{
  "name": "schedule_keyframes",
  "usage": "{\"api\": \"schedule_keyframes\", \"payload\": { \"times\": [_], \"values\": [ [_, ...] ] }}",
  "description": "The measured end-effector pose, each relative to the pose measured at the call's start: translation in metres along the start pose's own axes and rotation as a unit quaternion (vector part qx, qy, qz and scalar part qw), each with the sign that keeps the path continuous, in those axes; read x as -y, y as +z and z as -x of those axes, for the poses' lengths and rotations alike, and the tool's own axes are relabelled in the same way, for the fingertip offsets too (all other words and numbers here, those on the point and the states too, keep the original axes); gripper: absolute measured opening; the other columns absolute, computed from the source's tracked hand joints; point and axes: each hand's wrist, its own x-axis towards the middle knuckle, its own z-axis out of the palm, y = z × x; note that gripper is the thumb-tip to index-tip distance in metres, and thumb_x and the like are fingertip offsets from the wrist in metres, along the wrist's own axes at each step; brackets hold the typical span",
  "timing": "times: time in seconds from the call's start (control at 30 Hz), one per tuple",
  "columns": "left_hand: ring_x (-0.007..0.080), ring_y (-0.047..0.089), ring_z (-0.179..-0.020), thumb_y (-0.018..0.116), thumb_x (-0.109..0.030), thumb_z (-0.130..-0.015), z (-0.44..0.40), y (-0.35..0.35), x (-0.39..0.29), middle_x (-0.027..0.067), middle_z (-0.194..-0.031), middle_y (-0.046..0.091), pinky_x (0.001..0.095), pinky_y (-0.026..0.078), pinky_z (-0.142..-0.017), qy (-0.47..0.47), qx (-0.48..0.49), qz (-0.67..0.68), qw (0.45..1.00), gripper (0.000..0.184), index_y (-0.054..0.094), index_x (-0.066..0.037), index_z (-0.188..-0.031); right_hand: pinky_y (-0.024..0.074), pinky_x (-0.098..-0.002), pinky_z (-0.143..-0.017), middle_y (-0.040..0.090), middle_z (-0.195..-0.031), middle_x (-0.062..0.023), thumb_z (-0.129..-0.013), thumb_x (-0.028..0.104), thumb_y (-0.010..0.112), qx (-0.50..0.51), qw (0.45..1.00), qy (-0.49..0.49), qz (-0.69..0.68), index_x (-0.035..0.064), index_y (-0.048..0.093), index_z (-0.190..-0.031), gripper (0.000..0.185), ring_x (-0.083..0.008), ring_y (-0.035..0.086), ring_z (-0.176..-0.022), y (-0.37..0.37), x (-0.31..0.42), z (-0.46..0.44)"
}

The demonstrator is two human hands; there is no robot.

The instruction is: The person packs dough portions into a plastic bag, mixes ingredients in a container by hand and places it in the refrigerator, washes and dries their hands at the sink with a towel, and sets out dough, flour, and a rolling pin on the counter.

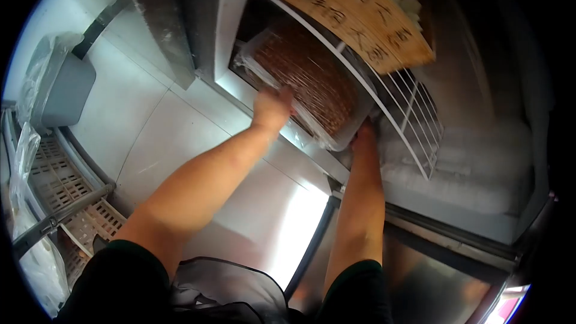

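Observation:
A shallow tray [306, 75] of brown, grainy food lies under clear plastic film inside an upright fridge or freezer, below a wire shelf. My left hand [273, 108] is closed on the near edge of this tray, fingers curled over the wrapped rim. At the tray's right corner, my right hand [362, 132] grips its side; its fingers are dim and partly hidden between the tray and the shelf frame. What the brown food is, I cannot tell exactly.
A white wire shelf [414, 120] juts above the tray, bearing a yellow-brown cardboard box [360, 15] with handwriting. Frosty white lining [456, 168] is at right. Leftward stand a grey bin [69, 90] with a plastic liner and slotted crates [57, 168] on the tiled floor [144, 120].

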Motion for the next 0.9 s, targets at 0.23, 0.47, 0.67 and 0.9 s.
{"api": "schedule_keyframes", "payload": {
  "times": [0.23, 0.47, 0.67, 0.9],
  "values": [
    [0.0268, 0.066, -0.054, 0.056, -0.03, -0.086, 0.012, -0.002, -0.011, 0.0182, -0.054, 0.062, 0.0365, 0.053, -0.061, 0.045, -0.029, -0.085, 0.995, 0.042, 0.056, 0.005, -0.063, 0.0328, -0.0227, -0.043, 0.054, -0.063, 0.0013, -0.09, 0.042, 0.056, 0.039, 0.999, -0.018, -0.005, 0.0135, 0.056, -0.073, 0.033, -0.0114, 0.047, -0.051, 0.026, 0.053, -0.062],
    [0.0339, 0.065, -0.063, 0.056, -0.03, -0.086, 0.014, -0.005, -0.014, 0.0215, -0.062, 0.061, 0.0417, 0.05, -0.063, 0.028, -0.053, -0.164, 0.985, 0.04, 0.059, 0.008, -0.072, 0.0335, -0.0233, -0.044, 0.053, -0.063, 0.0012, -0.088, 0.041, 0.057, 0.102, 0.99, -0.03, -0.088, 0.0134, 0.056, -0.072, 0.033, -0.0118, 0.047, -0.051, 0.003, 0.069, -0.078],
    [0.0384, 0.061, -0.071, 0.058, -0.031, -0.085, 0.026, -0.025, 0.011, 0.0276, -0.075, 0.061, 0.0437, 0.048, -0.07, 0.056, -0.068, -0.139, 0.986, 0.042, 0.059, 0.01, -0.076, 0.0342, -0.0237, -0.044, 0.053, -0.063, 0.0012, -0.087, 0.041, 0.058, 0.213, 0.957, -0.039, -0.191, 0.0133, 0.056, -0.071, 0.032, -0.0121, 0.047, -0.051, -0.041, 0.083, -0.073],
    [0.0426, 0.059, -0.076, 0.057, -0.039, -0.088, 0.028, -0.027, 0.006, 0.0274, -0.076, 0.061, 0.0451, 0.046, -0.072, 0.044, -0.026, -0.124, 0.991, 0.05, 0.06, 0.011, -0.078, 0.035, -0.0243, -0.045, 0.053, -0.062, 0.0011, -0.086, 0.04, 0.059, 0.357, 0.896, -0.015, -0.263, 0.0132, 0.056, -0.069, 0.032, -0.0125, 0.046, -0.052, -0.082, 0.097, -0.034]
  ]
}}
